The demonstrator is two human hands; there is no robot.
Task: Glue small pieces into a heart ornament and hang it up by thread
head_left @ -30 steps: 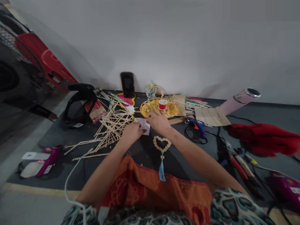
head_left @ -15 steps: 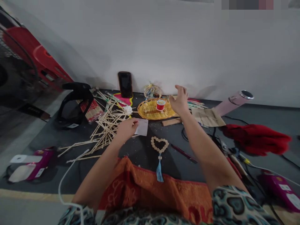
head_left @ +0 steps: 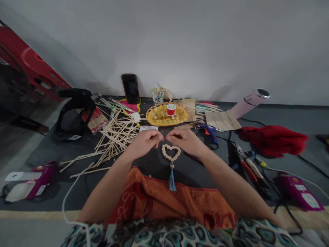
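Note:
My left hand [head_left: 146, 141] and my right hand [head_left: 185, 140] face each other over the table, fingertips a short gap apart. Both have thumb and fingers pinched together; whatever is between them is too small to make out. Just below lies a heart of small pale wooden beads [head_left: 171, 151] with a blue tassel [head_left: 172, 180] hanging toward me. Behind my hands stands a yellow woven basket [head_left: 156, 120] holding a red thread spool [head_left: 171, 110]. A white paper slip [head_left: 149, 128] is partly covered by my left hand.
Loose thin sticks [head_left: 115, 135] are piled left. A phone [head_left: 130, 89] leans on the wall. On the right are a blue glue gun [head_left: 211, 133], red-handled pliers [head_left: 248, 168], a red cloth [head_left: 275, 140] and a pink flask [head_left: 248, 104]. An orange towel [head_left: 180, 199] covers the front edge.
My right hand has come down and toward me from beside the basket, going from spread fingers to a pinch. My left hand has shifted slightly right, near it. The view has tilted a little.

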